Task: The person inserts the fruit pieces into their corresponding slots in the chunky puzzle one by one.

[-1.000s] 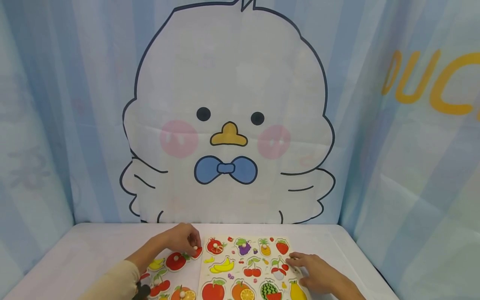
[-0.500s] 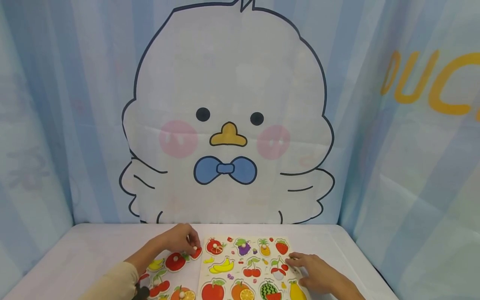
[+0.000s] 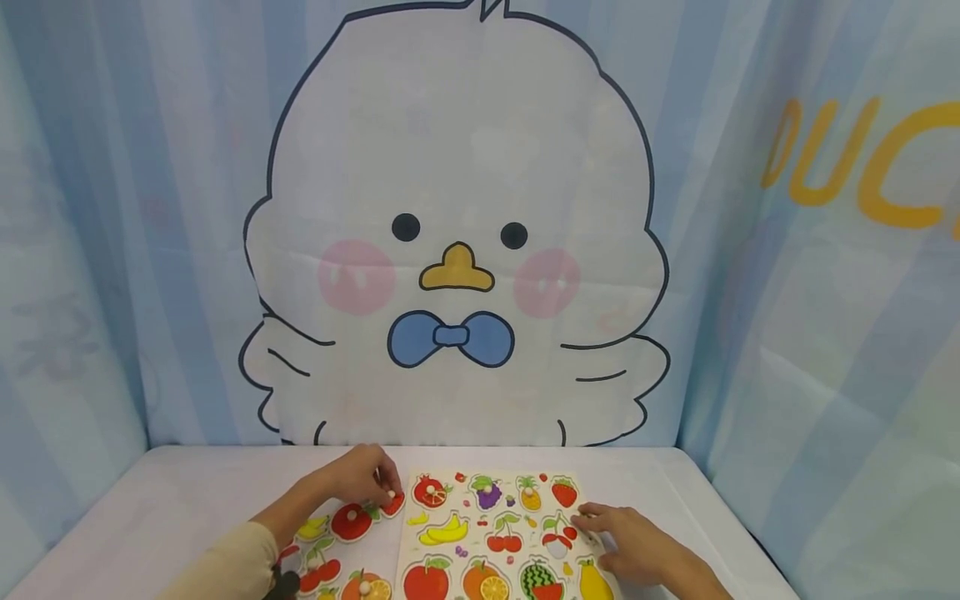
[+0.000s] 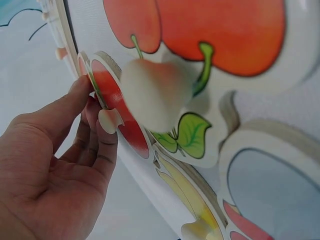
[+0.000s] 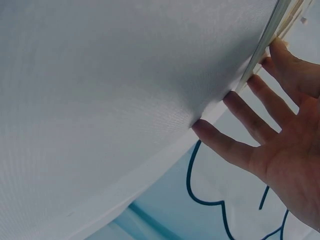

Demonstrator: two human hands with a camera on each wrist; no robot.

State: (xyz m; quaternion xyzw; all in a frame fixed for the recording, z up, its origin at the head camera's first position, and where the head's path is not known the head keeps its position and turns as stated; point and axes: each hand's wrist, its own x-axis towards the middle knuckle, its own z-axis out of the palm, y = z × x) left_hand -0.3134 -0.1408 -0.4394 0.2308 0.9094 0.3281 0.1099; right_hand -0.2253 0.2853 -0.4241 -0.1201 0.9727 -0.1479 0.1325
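Observation:
In the head view my left hand (image 3: 362,477) has its fingertips at a small red fruit puzzle piece (image 3: 394,505) with a white knob, left of the board. In the left wrist view the fingers bend in toward the edge of a red piece (image 4: 114,92). Another red piece (image 3: 351,523) lies just beside that hand. The flat fruit puzzle board (image 3: 472,537) lies in front, with several fruit shapes, some with knobs. My right hand (image 3: 633,542) rests with spread fingers at the board's right edge; in the right wrist view its fingertips touch the table and the board's edge.
Cherry (image 3: 321,572), orange (image 3: 366,587) and banana (image 3: 312,528) pieces lie left of the board, partly behind the left sleeve (image 3: 232,567). The white table (image 3: 210,483) ends at a striped curtain (image 3: 202,358) with a cartoon duck.

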